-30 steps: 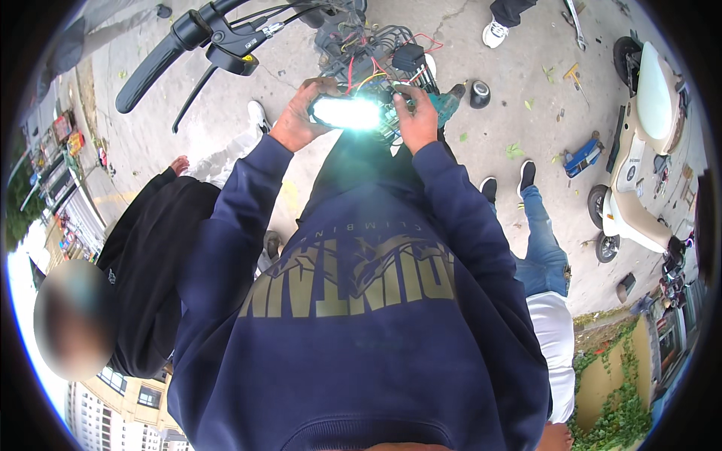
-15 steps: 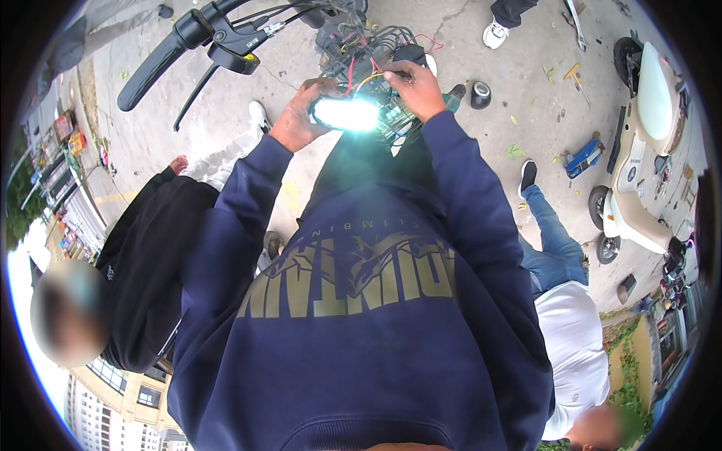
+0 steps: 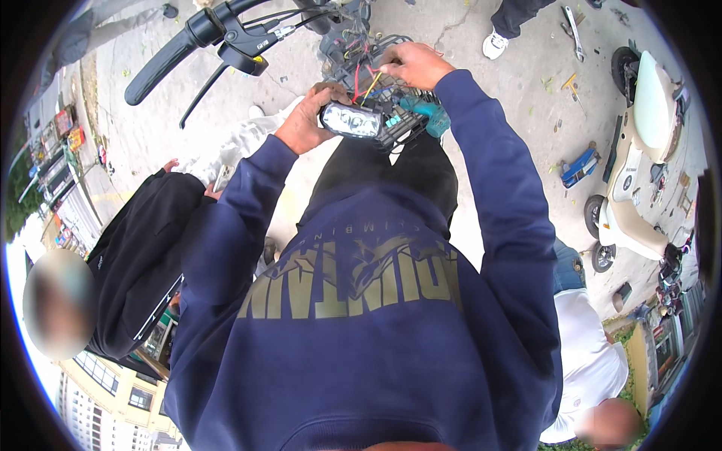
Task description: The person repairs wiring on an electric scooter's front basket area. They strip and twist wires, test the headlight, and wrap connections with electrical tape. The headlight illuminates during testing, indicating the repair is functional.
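A clear-fronted headlight (image 3: pixel 351 120), unlit, is gripped from its left side in my left hand (image 3: pixel 310 120). My right hand (image 3: pixel 416 65) is closed in a pinch on thin wires beside a bundle of exposed wiring; a yellow wire (image 3: pixel 371 89) runs from its fingertips down toward the lamp. Red wires (image 3: pixel 356 79) rise behind the lamp's housing. Just below my right hand, a teal tool (image 3: pixel 427 114) lies over a dark wire basket (image 3: pixel 402 129) holding small items. The wire ends at my fingertips are too small to make out.
A handlebar grip (image 3: pixel 162 71) with brake lever (image 3: pixel 204 96) juts out at upper left. A person in black (image 3: pixel 143 263) is close on my left, another in white (image 3: pixel 587 361) at lower right. A cream scooter (image 3: pixel 632 180), blue jack-like tool (image 3: pixel 579 167) and wrench (image 3: pixel 574 34) are on the right.
The headlight has gone from brightly lit to dark. My right hand has moved slightly up, still pinching wires. The teal tool now shows in the basket, and the person on my right has shifted lower.
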`<control>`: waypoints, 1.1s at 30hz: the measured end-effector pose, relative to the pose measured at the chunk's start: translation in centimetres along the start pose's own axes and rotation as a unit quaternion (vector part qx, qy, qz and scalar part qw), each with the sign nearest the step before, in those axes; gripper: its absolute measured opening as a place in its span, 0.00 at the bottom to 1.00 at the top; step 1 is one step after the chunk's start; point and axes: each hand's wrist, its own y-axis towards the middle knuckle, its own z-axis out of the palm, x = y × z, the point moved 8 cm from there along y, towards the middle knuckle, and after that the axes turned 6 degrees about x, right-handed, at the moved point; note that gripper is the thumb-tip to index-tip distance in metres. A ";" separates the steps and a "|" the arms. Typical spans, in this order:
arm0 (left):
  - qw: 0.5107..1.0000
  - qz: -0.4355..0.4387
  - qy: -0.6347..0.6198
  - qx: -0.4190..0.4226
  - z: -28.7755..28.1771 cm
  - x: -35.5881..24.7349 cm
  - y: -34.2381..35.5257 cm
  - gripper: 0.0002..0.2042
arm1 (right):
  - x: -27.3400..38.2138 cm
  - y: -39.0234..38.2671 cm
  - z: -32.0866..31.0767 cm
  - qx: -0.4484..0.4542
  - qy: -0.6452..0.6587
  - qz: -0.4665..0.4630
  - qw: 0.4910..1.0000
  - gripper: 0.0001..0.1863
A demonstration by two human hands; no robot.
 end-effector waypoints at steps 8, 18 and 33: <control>0.999 -0.006 0.003 0.043 0.9 -0.4 0.3 0.30 | 2.7 2.3 1.3 -0.037 -0.150 -0.028 0.988 0.12; 0.998 -0.007 0.016 0.058 1.2 -1.1 0.5 0.28 | 0.4 2.0 2.5 -0.033 -0.152 -0.015 0.988 0.13; 0.998 -0.009 -0.012 0.056 1.8 -1.2 0.4 0.26 | -8.1 -2.4 2.4 -0.303 0.351 0.029 0.886 0.18</control>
